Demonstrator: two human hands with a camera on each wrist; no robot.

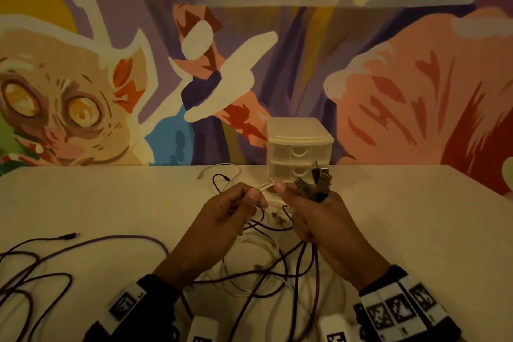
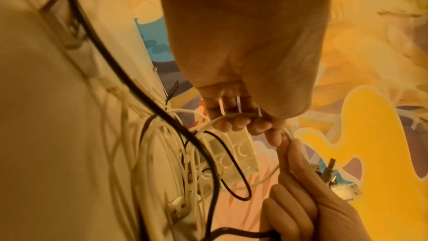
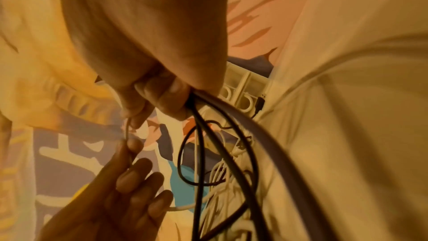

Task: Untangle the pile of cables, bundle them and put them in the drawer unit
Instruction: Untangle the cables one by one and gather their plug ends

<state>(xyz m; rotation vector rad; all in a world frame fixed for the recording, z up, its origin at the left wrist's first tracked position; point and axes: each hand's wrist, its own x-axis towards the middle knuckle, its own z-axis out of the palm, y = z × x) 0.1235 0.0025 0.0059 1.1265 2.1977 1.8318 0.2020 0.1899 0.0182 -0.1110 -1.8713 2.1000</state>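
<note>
Above the table, my left hand (image 1: 244, 200) pinches a thin white cable (image 1: 266, 185) between thumb and fingers. My right hand (image 1: 299, 203) pinches the same cable at its other side and also grips a bunch of cable plugs (image 1: 316, 183), dark cords hanging from its fist. In the left wrist view my left hand (image 2: 259, 125) holds the white cable (image 2: 231, 116) and the right hand (image 2: 301, 180) meets it. The right wrist view shows my right hand (image 3: 157, 98) around dark cords (image 3: 208, 135). A tangle of white and dark cables (image 1: 263, 266) lies below. The translucent drawer unit (image 1: 299, 147) stands behind, its drawers closed.
Dark cable loops (image 1: 41, 266) sprawl over the left of the white table (image 1: 402, 216). A white cable end (image 1: 219, 169) and a thin dark one lie near the drawer unit. A painted mural wall (image 1: 111, 64) rises right behind the table's far edge.
</note>
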